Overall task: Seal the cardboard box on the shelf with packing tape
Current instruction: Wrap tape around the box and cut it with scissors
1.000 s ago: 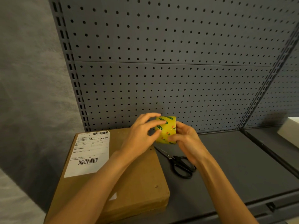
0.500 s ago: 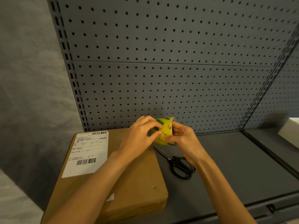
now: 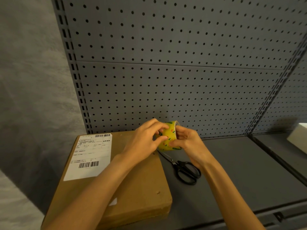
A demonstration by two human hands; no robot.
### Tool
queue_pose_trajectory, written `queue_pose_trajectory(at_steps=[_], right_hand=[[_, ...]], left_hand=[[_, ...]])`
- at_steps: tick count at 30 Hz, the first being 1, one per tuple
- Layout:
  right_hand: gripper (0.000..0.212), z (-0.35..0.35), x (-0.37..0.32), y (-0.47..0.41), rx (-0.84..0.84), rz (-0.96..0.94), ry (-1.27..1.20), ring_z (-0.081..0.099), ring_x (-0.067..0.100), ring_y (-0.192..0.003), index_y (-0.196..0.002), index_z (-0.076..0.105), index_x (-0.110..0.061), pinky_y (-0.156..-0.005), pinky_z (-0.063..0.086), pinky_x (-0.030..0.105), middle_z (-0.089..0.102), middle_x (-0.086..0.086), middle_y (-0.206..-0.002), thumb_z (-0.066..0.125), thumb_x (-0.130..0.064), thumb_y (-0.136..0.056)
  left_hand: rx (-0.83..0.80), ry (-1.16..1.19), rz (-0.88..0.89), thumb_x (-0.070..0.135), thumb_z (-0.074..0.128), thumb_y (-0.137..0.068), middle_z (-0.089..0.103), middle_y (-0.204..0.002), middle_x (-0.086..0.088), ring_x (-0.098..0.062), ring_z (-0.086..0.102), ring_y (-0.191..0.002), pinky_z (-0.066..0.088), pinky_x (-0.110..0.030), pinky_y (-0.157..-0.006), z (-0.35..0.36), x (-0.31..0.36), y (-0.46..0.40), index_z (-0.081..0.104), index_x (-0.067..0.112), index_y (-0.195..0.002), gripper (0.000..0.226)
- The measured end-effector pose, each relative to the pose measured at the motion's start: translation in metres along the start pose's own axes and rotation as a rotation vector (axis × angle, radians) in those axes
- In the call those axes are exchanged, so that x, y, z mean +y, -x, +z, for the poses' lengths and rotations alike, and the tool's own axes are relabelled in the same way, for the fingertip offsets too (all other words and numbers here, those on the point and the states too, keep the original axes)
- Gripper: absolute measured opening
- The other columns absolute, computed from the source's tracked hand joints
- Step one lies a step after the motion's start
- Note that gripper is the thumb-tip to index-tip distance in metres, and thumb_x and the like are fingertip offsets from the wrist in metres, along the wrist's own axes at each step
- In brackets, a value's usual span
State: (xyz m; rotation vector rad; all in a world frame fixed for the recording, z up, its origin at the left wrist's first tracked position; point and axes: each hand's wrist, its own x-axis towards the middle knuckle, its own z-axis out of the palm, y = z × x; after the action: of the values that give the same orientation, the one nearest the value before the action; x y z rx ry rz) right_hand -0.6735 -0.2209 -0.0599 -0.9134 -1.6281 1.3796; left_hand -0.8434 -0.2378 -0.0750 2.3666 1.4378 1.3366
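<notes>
I see both hands raised above the dark grey metal shelf (image 3: 249,171), holding a yellow roll of packing tape with green and red print (image 3: 170,136) between them. My left hand (image 3: 144,141) grasps the roll from the left, its fingertips (image 3: 163,138) curled onto the printed outer face. My right hand (image 3: 187,141) grasps it from the right, fingers wrapped over the far edge and thumb pressed on the near side. The roll hangs just above the far right corner of the flat brown cardboard box (image 3: 137,188), which lies on the left part of the shelf. A white shipping label with barcodes (image 3: 91,155) sits on the left half of the box top. Black-handled scissors (image 3: 184,170) lie closed on the shelf just right of the box, below my right wrist. Behind stands a grey perforated back panel (image 3: 166,72), and a white block (image 3: 299,138) shows at the far right edge
</notes>
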Motion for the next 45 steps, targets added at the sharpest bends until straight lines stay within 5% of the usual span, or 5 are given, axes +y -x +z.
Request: queue_pose_trajectory(at_steps=[9,27,35,39,45], right_hand=[[0.045,0.003,-0.002,-0.003,0.009,0.001,-0.012,0.068,0.022,-0.095,-0.112,0.065,-0.004,-0.081,0.055,0.027,0.070,0.014,-0.103,0.059,0.018,-0.074],[0.032,0.007,0.000,-0.007,-0.062,-0.034,0.130,0.067,0.013,-0.097,-0.109,0.065,-0.014,-0.084,0.054,0.025,0.071,0.004,-0.102,0.067,0.003,-0.081],[0.011,0.006,0.008,-0.002,0.063,-0.123,0.407,0.064,0.007,-0.073,-0.077,0.066,-0.019,-0.069,0.053,0.025,0.068,-0.001,-0.076,0.066,-0.015,-0.087],[0.012,0.008,0.006,-0.002,0.116,-0.130,0.442,0.064,0.025,-0.077,-0.083,0.067,-0.007,-0.070,0.052,0.037,0.068,0.011,-0.080,0.065,-0.017,-0.087],[0.012,0.007,-0.001,-0.002,0.137,-0.134,0.458,0.059,0.005,-0.064,-0.081,0.066,-0.009,-0.062,0.049,0.024,0.066,0.002,-0.073,0.064,-0.018,-0.089]], left_hand=[[0.100,-0.111,0.139,0.024,0.066,-0.082,0.066,-0.091,0.002,-0.011,0.058,-0.086,0.050,-0.027,-0.072,0.001,-0.001,0.001,0.074,0.011,-0.094,0.019],[-0.018,-0.070,-0.090,0.011,0.042,-0.097,0.041,-0.091,0.009,-0.006,0.038,-0.086,0.036,-0.020,-0.070,0.001,-0.002,-0.003,0.045,0.016,-0.086,0.013],[-0.026,0.028,-0.217,0.012,0.038,-0.100,0.038,-0.087,0.016,-0.006,0.039,-0.087,0.036,-0.018,-0.072,0.004,-0.006,-0.002,0.042,0.018,-0.085,0.016],[-0.005,0.018,-0.203,0.011,0.037,-0.100,0.037,-0.086,0.017,-0.004,0.037,-0.082,0.034,-0.015,-0.070,0.005,-0.005,-0.002,0.040,0.019,-0.084,0.018],[-0.006,0.092,-0.260,0.019,0.039,-0.100,0.043,-0.085,0.015,0.000,0.043,-0.079,0.035,-0.015,-0.065,0.004,-0.004,-0.003,0.042,0.022,-0.085,0.016]])
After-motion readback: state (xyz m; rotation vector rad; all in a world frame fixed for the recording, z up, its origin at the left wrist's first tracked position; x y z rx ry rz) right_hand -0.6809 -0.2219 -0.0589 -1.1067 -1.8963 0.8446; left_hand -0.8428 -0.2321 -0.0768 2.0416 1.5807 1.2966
